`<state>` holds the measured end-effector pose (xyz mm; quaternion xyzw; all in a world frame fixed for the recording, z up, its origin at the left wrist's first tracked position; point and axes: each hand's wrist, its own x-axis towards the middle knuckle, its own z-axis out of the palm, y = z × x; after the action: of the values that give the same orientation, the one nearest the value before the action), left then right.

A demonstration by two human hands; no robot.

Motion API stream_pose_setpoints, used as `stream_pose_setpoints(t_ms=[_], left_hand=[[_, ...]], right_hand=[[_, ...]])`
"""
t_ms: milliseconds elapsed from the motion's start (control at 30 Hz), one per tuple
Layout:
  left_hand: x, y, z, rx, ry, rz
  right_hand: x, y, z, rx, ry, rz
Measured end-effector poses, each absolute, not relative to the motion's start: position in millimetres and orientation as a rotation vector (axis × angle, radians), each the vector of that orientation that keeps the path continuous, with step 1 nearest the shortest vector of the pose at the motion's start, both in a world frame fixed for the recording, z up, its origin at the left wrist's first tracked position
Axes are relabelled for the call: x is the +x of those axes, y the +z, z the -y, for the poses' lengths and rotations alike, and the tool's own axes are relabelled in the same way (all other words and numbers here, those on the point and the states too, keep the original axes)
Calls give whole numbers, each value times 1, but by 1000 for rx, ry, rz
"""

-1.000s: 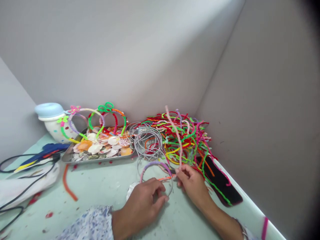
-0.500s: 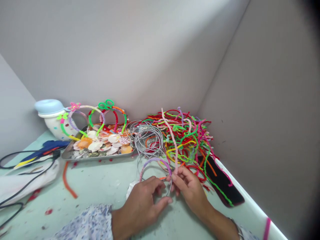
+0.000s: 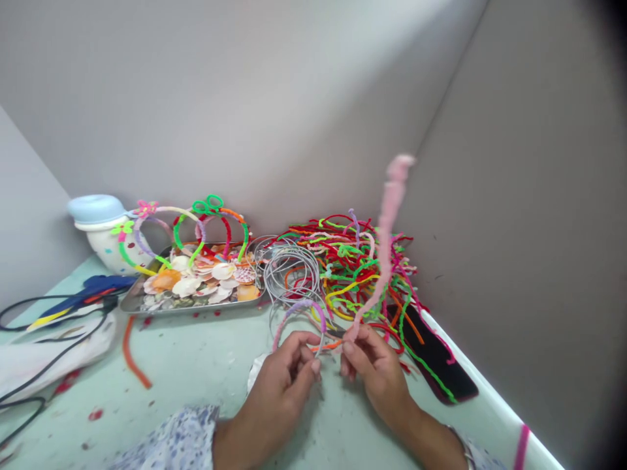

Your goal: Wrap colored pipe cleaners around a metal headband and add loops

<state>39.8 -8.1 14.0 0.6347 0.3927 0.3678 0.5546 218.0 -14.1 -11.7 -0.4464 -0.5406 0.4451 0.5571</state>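
My left hand [image 3: 287, 385] is closed, thumb and fingers pinching the bare wire end of a headband [image 3: 306, 305]. Purple and pink fuzzy pipe cleaner covers the headband's arch; its far leg runs down behind my hand. In my right hand [image 3: 375, 369], thumb and forefinger pinch the lower end of a pale pink pipe cleaner [image 3: 386, 241]. That pipe cleaner stands up, bent and blurred by motion at the top. A small gap lies between the two hands. Behind them an orange pipe cleaner [image 3: 327, 346] lies on the table.
A coil of grey wire [image 3: 291, 277] and a heap of colourful pipe cleaners [image 3: 347, 248] lie behind my hands. Left of them are a tray [image 3: 196, 309] of shells, decorated headbands [image 3: 240, 222] and a white jar [image 3: 110, 245]. A black phone [image 3: 453, 372] lies right.
My right hand first came against the headband's wire end, then drew back right. The pink pipe cleaner's top swung rightward and up. My left hand's fingers have closed on the wire.
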Motion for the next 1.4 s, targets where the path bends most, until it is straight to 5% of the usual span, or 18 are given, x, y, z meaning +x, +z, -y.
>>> stream_pose_setpoints(t_ms=[333, 633, 1400], left_hand=[[40, 16, 10, 1385, 799, -910], [34, 26, 13, 1845, 967, -928], [35, 12, 8, 1649, 849, -978]], right_hand=[[219, -10, 12, -1056, 1117, 1234], [219, -13, 14, -1054, 1096, 1256], [218, -7, 25, -952, 290, 1755]])
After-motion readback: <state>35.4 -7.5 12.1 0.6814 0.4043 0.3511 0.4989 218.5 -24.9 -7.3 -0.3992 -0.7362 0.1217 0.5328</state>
